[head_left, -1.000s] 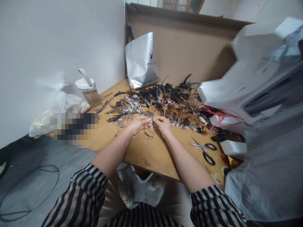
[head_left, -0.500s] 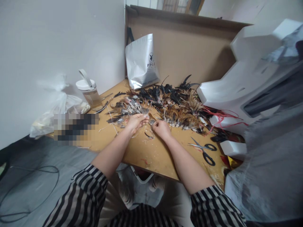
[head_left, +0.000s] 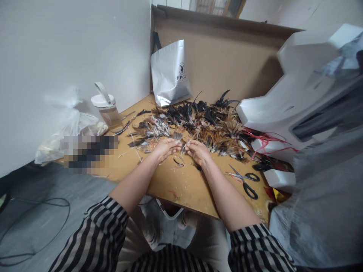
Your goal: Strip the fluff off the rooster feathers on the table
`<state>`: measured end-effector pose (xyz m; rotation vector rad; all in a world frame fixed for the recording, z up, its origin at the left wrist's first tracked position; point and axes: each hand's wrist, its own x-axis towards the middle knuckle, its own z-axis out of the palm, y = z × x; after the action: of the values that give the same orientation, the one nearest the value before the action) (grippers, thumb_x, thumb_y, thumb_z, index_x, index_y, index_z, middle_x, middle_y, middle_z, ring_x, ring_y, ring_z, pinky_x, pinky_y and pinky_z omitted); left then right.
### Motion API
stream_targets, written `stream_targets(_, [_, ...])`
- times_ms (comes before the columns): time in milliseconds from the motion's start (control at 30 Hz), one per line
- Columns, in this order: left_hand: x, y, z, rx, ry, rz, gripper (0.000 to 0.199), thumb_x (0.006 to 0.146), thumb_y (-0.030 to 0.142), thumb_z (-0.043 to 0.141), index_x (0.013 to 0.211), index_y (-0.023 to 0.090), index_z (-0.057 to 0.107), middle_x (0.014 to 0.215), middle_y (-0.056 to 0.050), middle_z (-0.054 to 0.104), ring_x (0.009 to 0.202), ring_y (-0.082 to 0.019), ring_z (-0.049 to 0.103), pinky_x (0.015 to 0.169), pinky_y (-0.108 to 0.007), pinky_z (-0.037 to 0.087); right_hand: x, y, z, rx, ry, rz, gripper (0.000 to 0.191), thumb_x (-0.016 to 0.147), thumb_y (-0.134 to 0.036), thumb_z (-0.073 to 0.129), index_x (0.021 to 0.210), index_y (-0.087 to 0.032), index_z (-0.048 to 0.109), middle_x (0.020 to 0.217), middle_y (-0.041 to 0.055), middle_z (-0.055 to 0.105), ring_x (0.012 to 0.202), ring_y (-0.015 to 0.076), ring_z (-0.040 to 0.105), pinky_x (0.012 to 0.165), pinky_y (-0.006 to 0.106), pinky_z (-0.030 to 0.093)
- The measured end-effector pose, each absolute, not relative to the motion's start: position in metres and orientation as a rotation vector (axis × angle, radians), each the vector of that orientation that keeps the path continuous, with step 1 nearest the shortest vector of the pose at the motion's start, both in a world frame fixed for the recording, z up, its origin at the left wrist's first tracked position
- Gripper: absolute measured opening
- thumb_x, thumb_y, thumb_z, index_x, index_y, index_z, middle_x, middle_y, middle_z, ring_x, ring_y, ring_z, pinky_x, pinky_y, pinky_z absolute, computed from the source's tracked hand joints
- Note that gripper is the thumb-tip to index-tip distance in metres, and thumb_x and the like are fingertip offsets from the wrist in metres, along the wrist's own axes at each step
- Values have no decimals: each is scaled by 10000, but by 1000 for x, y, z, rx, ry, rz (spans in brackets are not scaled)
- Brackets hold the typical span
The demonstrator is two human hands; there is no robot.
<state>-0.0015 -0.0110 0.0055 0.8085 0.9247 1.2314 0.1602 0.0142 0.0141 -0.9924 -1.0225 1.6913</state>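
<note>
My left hand point(head_left: 167, 149) is closed in a pinch on a small bunch of feathers point(head_left: 177, 135), whose greyish-brown tips fan out above the fingers. Close beside it, my right hand point(head_left: 199, 152) has its thumb and fingertips pressed together at the base of the bunch; a small greyish feather point(head_left: 183, 149) shows between the hands. Exactly what the right fingertips grip is too small to make out. Just beyond both hands lies a wide pile of brown, black and whitish feathers point(head_left: 210, 128). A dark feather point(head_left: 196, 166) shows below my right hand.
Black-handled scissors point(head_left: 244, 180) lie spread on the table point(head_left: 181, 189) at the right. Red strings point(head_left: 266, 143) hang by white foam point(head_left: 263, 109). A silver bag point(head_left: 169, 75), a lidded drink jug point(head_left: 109, 113) and a clear plastic bag point(head_left: 59, 132) stand at the back and left.
My right hand has shifted slightly right and turned, its fingers more spread out below the pinch. The feather bunch in my left hand shows more fully. A dark feather now appears beneath my right hand.
</note>
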Motion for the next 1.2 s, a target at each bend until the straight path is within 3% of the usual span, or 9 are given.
stream_targets(100, [-1, -11, 5, 805, 914, 1207, 146, 671, 171, 688, 766, 78, 626, 750, -80, 665, 589, -89, 623, 482, -127, 452, 161, 14, 15, -1002, -1003, 1734, 227, 492, -213, 740, 634, -162, 570, 572, -6, 599, 521, 85, 544, 454, 182, 400])
stream_targets(267, [1, -11, 4, 779, 891, 1160, 128, 665, 148, 690, 745, 82, 616, 697, -69, 659, 600, -107, 634, 476, -130, 456, 158, 13, 11, -1012, -1070, 1607, 299, 473, -301, 763, 553, -161, 511, 449, -42, 512, 398, 54, 408, 386, 183, 272])
stream_targets(400, [1, -11, 2, 813, 838, 1112, 130, 690, 144, 669, 793, 76, 628, 771, -92, 669, 620, -98, 632, 500, -130, 467, 154, 11, 8, -1036, -1168, 1469, 306, 505, -347, 739, 524, -164, 494, 421, -56, 473, 380, 47, 353, 392, 192, 241])
stream_targets(733, [-1, -11, 8, 659, 754, 1109, 61, 690, 62, 645, 750, 58, 634, 612, -29, 603, 479, -19, 529, 440, -86, 403, 152, 5, 15, -867, -1257, 1588, 299, 515, -368, 741, 667, -175, 569, 590, -29, 585, 465, 63, 442, 454, 200, 326])
stream_targets(1200, [3, -13, 6, 915, 851, 1109, 194, 634, 219, 718, 744, 76, 647, 654, -60, 642, 519, -50, 562, 487, -124, 427, 150, 5, 12, -972, -1265, 1351, 264, 569, -368, 692, 570, -172, 515, 471, -49, 496, 428, 68, 390, 454, 211, 289])
